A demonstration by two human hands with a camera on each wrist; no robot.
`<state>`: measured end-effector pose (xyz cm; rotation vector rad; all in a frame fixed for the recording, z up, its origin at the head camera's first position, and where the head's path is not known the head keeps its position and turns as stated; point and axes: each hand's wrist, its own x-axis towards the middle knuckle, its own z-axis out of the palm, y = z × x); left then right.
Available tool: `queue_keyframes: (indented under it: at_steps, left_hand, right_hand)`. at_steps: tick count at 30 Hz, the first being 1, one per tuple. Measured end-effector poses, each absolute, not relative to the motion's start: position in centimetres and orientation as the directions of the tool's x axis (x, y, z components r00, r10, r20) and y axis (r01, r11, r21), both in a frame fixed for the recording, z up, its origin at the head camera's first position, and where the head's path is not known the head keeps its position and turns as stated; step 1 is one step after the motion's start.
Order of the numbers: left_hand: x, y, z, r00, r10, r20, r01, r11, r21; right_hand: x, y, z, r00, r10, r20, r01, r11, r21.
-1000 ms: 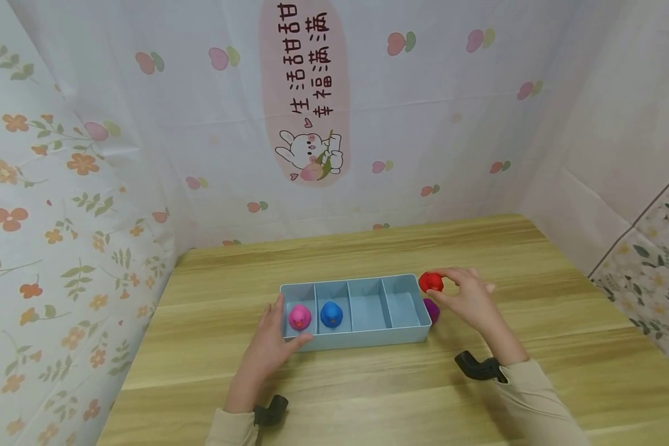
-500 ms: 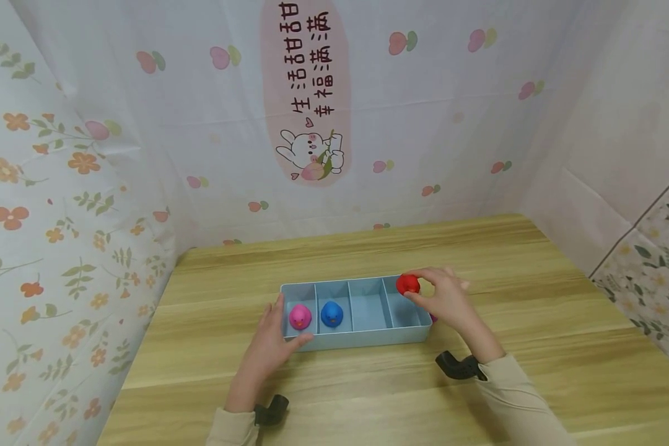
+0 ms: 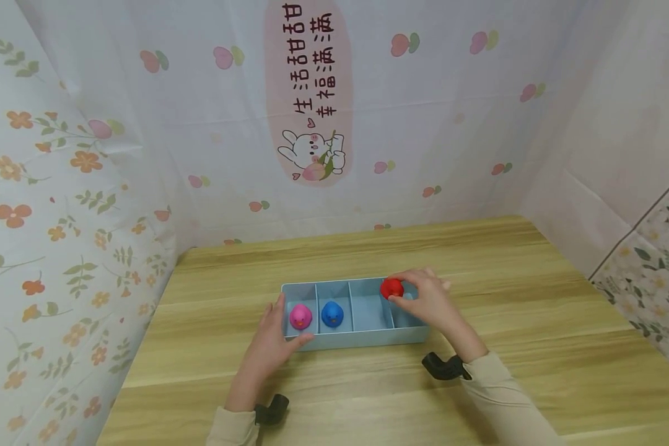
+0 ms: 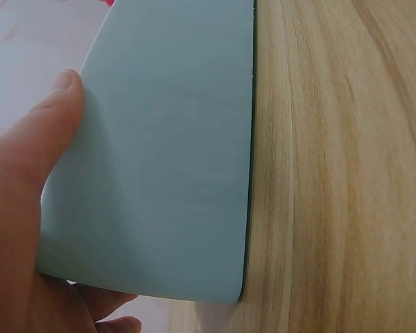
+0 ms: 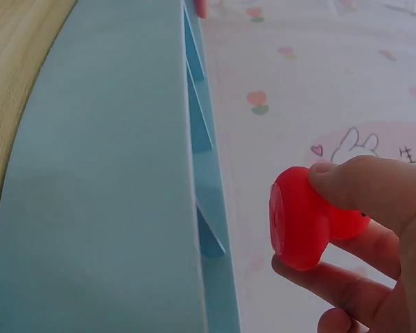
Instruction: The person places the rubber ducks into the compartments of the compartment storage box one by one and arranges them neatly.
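Observation:
A pale blue divided box [image 3: 362,337] lies lengthwise on the table. My left hand [image 3: 270,347] holds its left end, the thumb on the front wall and the fingers round the far side; the left wrist view has the thumb [image 4: 62,104] at the rim. A pink toy duck [image 3: 300,316] sits in the leftmost compartment, a blue toy duck [image 3: 332,314] in the one beside it. Above the divider between the two right compartments, my right hand [image 3: 432,303] pinches a red toy duck [image 5: 301,218] between thumb and fingers, clear of the box.
The wooden table [image 3: 535,322] reaches out on all sides of the box. Printed cloth [image 3: 424,124] hangs behind it and at both sides. Each wrist wears a black mount [image 3: 445,367].
My right hand has carried the red toy duck leftward, from beyond the box's right end to over its right compartments. A purple thing by that end is now hidden. My left hand stays put.

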<state>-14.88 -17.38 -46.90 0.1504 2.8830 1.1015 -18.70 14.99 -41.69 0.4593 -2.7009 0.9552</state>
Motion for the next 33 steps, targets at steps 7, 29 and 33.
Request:
queue_keyframes:
  at_steps: [7, 29, 33]
  left_hand:
    - [-14.9, -17.3, -46.9, -0.995, 0.103, -0.015, 0.067, 0.747, 0.662]
    - [-14.7, -17.1, -46.7, -0.995, 0.097, -0.013, 0.064, 0.747, 0.661]
    - [-14.7, -17.1, -46.7, -0.995, 0.098, -0.014, 0.065, 0.750, 0.658]
  right_hand:
    - [-18.9, 14.0, -42.2, -0.927, -0.218, 0.306, -0.361, 0.740, -0.567]
    - [-19.2, 11.5, -44.0, -0.931, -0.295, 0.214, -0.363, 0.795, -0.486]
    - [-19.4, 11.2, -44.2, -0.933, -0.310, 0.181, -0.359, 0.826, -0.435]
